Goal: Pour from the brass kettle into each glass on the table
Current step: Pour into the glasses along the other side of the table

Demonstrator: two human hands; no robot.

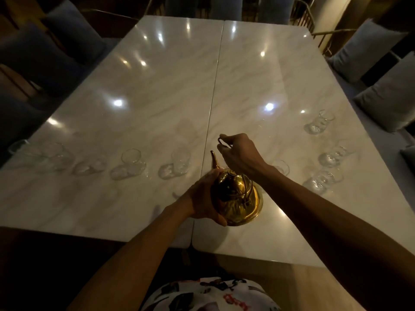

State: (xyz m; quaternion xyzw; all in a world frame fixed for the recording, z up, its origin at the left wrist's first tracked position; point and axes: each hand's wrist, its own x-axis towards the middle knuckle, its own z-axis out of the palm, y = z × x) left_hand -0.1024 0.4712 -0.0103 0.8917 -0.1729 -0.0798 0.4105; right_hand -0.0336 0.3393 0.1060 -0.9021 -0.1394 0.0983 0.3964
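The brass kettle (240,203) stands on the marble table (157,86) near its front edge, spout pointing away from me. My left hand (205,198) grips the kettle's left side. My right hand (239,153) is closed on the kettle's thin wire handle, raised above the lid. Several small clear glasses stand in a row to the left, the nearest one (179,161) just left of the spout, another (131,162) further left. More glasses stand on the right: one (320,122) far, one (334,152) in between, one (323,179) close. Another glass (280,167) shows partly behind my right forearm.
A seam (214,86) runs down the middle of the table. Cushioned seats (381,81) line the right side and dark chairs (45,52) the left. Ceiling lights reflect off the glossy top.
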